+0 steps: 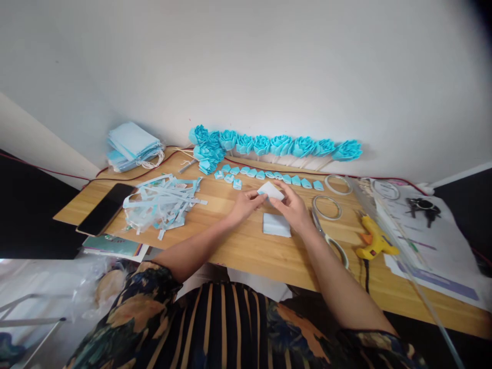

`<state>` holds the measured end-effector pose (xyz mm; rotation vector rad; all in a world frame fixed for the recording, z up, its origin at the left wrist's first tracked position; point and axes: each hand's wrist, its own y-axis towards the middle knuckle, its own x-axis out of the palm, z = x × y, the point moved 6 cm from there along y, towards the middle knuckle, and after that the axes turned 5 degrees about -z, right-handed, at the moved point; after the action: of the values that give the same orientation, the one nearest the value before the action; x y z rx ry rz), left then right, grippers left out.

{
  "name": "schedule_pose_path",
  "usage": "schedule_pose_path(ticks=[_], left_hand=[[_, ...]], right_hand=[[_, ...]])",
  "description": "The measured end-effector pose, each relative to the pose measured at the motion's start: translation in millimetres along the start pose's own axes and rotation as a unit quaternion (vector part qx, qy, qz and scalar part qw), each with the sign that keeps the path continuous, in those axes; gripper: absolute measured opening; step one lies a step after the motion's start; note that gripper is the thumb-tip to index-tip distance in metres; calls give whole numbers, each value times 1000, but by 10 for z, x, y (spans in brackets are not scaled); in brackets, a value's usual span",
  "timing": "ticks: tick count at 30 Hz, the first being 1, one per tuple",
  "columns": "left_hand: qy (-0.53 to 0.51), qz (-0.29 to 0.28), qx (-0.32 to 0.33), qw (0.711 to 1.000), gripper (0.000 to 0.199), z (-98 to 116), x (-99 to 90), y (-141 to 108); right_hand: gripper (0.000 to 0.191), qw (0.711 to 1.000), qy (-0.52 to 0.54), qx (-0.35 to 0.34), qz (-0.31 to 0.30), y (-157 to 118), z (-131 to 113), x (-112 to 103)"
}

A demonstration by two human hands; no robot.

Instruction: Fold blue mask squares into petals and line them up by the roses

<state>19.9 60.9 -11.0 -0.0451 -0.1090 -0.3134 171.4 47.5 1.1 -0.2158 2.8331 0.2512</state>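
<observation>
Both hands hold one small white-and-blue square of mask fabric above the table's middle. My left hand pinches its left edge. On the other side my right hand grips it between thumb and fingers. Just below lies a stack of cut pale squares. Behind the hands, folded blue petals sit in rows on the wood. Farther back, a line of blue fabric flowers on sticks rests along the wall.
Fabric scraps and a black phone lie left, with a pile of face masks behind. To the right are tape rolls, scissors, a yellow glue gun with its cord, and keys on papers.
</observation>
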Motion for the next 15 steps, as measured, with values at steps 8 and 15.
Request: schedule_pose_path(ticks=[8, 15], left_hand=[[-19, -27, 7, 999, 42, -13, 35, 3], [-56, -2, 8, 998, 40, -77, -37, 42]], right_hand=[[60, 998, -58, -4, 19, -33, -88, -18], [59, 1000, -24, -4, -3, -31, -77, 5]])
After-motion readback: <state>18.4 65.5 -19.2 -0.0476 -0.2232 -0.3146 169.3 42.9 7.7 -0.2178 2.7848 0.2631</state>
